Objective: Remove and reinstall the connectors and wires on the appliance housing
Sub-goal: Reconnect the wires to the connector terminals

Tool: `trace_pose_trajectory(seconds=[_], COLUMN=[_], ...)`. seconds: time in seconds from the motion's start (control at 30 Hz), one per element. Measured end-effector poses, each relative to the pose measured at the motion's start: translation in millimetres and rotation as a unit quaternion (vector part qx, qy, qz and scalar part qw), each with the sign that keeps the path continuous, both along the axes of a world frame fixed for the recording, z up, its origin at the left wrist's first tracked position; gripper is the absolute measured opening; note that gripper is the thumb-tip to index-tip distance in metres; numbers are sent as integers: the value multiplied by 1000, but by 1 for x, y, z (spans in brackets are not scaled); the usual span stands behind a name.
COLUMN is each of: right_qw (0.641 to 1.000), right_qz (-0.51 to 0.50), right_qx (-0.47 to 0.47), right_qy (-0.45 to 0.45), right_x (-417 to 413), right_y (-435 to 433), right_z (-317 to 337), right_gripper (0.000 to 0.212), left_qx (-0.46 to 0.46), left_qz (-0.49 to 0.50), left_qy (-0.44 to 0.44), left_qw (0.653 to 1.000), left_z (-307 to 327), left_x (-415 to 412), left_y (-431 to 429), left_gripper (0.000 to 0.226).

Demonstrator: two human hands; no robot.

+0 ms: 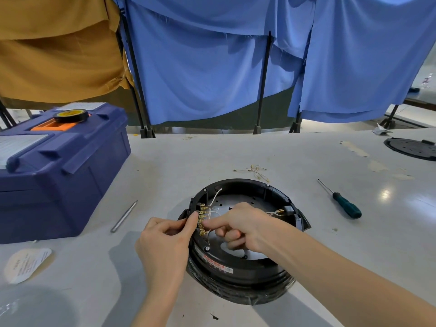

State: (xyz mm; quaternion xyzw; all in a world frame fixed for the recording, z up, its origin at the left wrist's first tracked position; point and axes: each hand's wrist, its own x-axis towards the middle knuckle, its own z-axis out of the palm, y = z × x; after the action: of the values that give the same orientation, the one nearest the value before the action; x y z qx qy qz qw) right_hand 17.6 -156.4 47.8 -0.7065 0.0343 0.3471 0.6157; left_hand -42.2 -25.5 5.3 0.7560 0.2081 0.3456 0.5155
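Left hand (165,237), right hand (243,220) pinch connectors (202,212) (housing (236,273) edge).

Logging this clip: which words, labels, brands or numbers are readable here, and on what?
No text is readable.
Red label on the housing: characters blurred.
White sticker beside it: too small.
Round paper on the table: print blurred.
Tape roll core: yellow label, unreadable.
Toolbox lid stickers: fine print, unreadable.

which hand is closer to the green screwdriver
Right. The right hand pinches at the brass connectors inside the housing, with the screwdriver off to its right. The left hand holds the housing's left edge, farther away.
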Motion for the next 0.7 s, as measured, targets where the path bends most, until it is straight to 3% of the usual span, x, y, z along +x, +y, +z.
trace_pose_trajectory(seconds=[0.23,0.57,0.7], right_qw=[999,987,985], right_qz=[-23,-155,-163], right_qx=[43,38,57], right_qy=[19,9,26], right_x=[-1,-4,-6], right_y=[2,14,18], right_z=[-6,-16,-17], right_gripper=[29,2,5], left_qx=[-10,-7,-5], left_qz=[-3,-5,-2], left_qy=[-1,2,1], left_qw=[1000,1000,1000], left_z=[0,0,0], left_x=[-1,-1,0], left_y=[-2,-2,-3], left_gripper=[24,30,32])
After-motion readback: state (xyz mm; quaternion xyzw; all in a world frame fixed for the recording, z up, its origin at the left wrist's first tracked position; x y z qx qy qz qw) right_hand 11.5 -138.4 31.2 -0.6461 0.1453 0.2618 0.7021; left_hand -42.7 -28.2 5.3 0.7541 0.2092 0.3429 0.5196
